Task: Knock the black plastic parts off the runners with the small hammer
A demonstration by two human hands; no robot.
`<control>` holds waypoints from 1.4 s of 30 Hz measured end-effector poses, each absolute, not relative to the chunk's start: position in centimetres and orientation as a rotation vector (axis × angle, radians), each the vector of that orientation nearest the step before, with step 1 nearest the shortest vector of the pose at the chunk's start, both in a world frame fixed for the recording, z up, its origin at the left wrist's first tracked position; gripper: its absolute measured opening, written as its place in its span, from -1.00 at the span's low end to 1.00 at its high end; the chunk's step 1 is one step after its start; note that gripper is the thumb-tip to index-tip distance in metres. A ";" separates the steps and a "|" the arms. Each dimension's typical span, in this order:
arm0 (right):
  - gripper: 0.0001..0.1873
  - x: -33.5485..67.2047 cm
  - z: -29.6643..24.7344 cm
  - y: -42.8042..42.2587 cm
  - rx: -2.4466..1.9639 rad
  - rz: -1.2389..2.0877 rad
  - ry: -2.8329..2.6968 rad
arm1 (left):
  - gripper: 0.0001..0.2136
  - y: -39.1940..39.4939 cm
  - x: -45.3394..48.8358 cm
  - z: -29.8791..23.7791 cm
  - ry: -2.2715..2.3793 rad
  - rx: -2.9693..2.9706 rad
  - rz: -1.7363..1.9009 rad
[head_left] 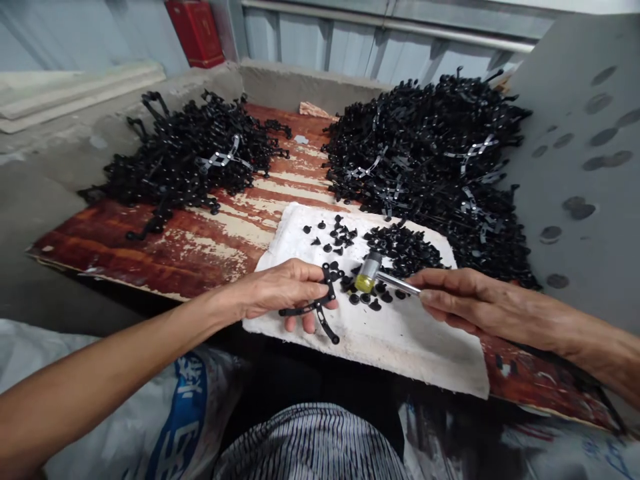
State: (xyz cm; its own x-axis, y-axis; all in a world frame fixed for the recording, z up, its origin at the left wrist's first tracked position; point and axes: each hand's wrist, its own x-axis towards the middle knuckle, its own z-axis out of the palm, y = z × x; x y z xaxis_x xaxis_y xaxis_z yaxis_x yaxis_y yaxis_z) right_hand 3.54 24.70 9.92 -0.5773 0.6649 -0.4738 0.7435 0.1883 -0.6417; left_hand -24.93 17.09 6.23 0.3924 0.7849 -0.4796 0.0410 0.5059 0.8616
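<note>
Between the thumb and fingers of my left hand (287,292) is a black linkage bracket (325,321) with jointed arms, held above the front of a white cloth (400,350). My right hand (463,297) is closed around the handle end of a small mallet (370,272), which has a metal body, one yellow clear face and one dark face. The mallet head hovers over or rests among small black button-like caps (405,247) on the cloth; I cannot tell which. Several loose caps (337,235) lie farther left.
A heap of black linkages (190,153) covers the left of the worn red board (220,237). A larger heap (420,140) is piled at the back right, against a grey panel (585,147). White sacks (120,413) stand below the front edge. A red box (197,33) sits behind.
</note>
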 end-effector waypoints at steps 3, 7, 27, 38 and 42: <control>-0.57 4.8 9.9 24.9 1.358 -1.326 2.362 | -0.73 17.0 -25.0 5.9 1.104 0.907 0.566; -0.60 3.7 10.4 25.0 1.292 -1.227 2.423 | -0.73 16.7 -25.3 5.5 1.115 0.875 0.609; -0.68 1.4 10.2 25.2 1.160 -1.189 2.446 | -0.73 16.2 -26.2 6.4 1.208 0.859 0.726; -0.82 -3.1 9.7 25.3 1.206 -1.227 2.519 | -0.81 16.0 -26.3 6.5 1.332 0.805 0.797; -0.73 0.0 9.8 24.8 1.258 -1.185 2.514 | -0.82 15.9 -26.6 6.4 1.326 0.800 0.807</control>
